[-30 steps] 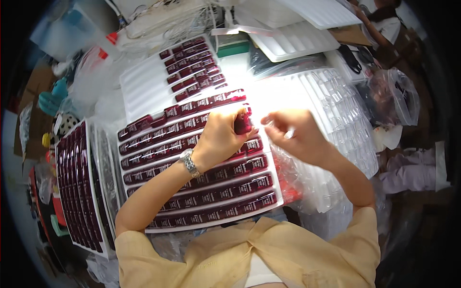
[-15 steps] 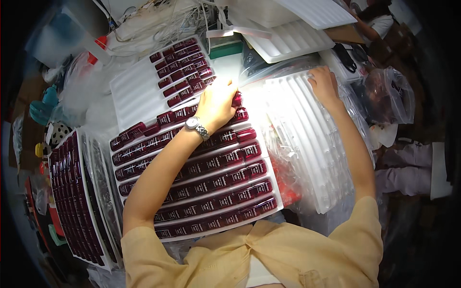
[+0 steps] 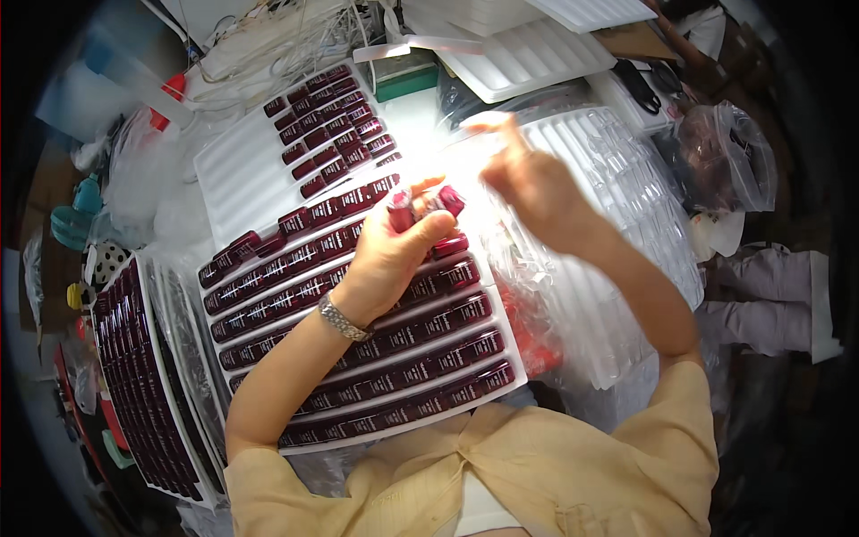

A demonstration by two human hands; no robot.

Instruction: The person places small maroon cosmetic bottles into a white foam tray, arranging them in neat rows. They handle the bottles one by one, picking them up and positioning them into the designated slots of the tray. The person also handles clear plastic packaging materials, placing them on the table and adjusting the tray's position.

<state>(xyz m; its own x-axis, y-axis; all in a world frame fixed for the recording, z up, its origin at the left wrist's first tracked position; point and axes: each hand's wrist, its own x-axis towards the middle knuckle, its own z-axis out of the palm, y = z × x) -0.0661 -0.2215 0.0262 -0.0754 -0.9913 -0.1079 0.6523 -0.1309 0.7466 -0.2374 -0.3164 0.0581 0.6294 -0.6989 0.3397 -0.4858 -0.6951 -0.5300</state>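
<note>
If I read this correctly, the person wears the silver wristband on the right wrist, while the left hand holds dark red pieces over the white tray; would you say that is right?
Not quite: the head view shows the silver wristband on the left wrist, not the right. The rest stands: the left hand holds dark red pieces over the white tray.

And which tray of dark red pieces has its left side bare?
The far tray, beyond the near tray; that one and the leftmost tray have pieces up to the left edge.

Two small, shiny dark-red pieces in left hand, ends apart, above rows of similar pieces.
</note>
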